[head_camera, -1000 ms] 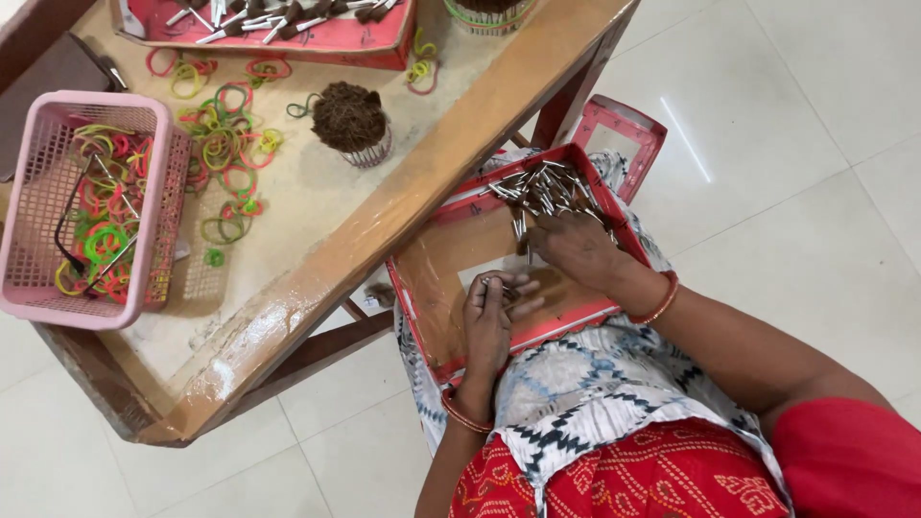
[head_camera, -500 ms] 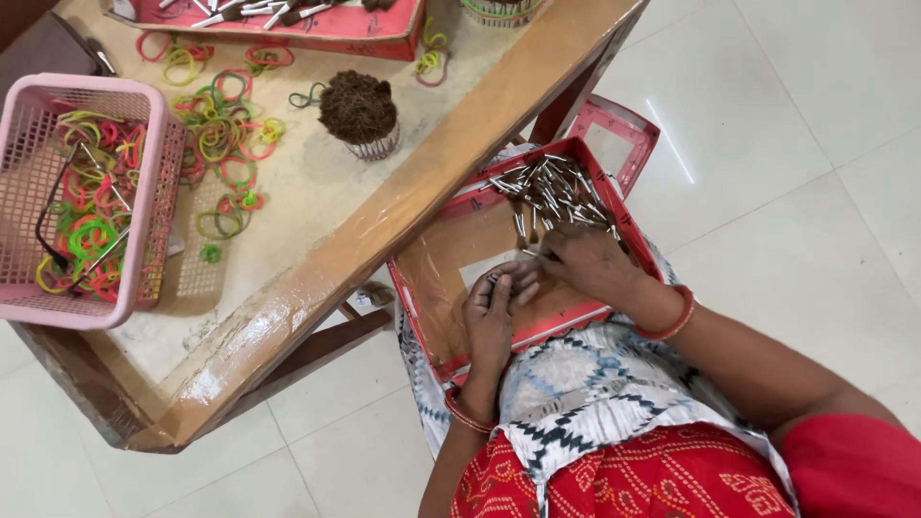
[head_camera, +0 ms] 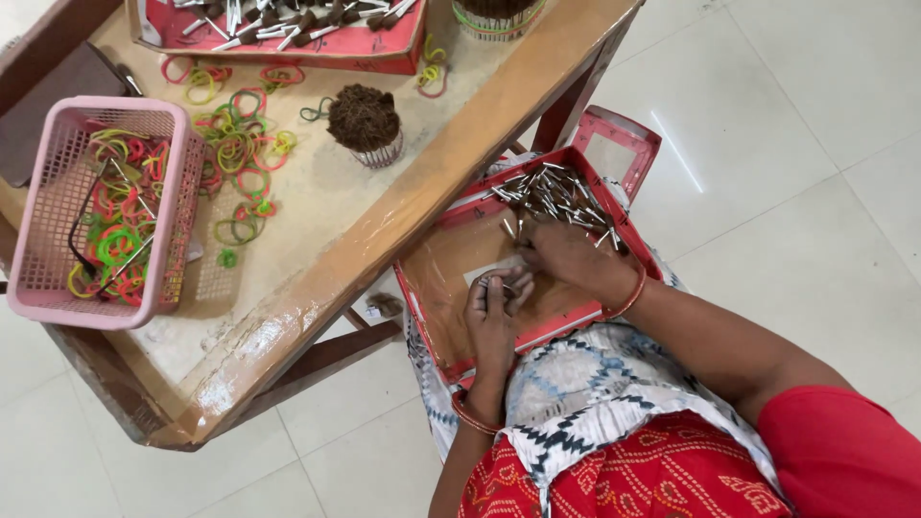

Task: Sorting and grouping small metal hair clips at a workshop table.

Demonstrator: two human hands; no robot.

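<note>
White tiled floor, red tray (head_camera: 436,297) on your lap
Your left hand (head_camera: 494,312) pinches a few metal sticks (head_camera: 499,282); your right hand (head_camera: 566,259), fingers curled, touches the stick pile (head_camera: 556,197)

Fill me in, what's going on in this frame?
A seated person works over a shallow red cardboard tray on their lap. The left hand pinches a few small silver metal sticks; the right hand reaches into the loose pile of them at the tray's far end. On the wooden table beside sit a pink plastic basket and scattered coloured rubber bands.
</note>
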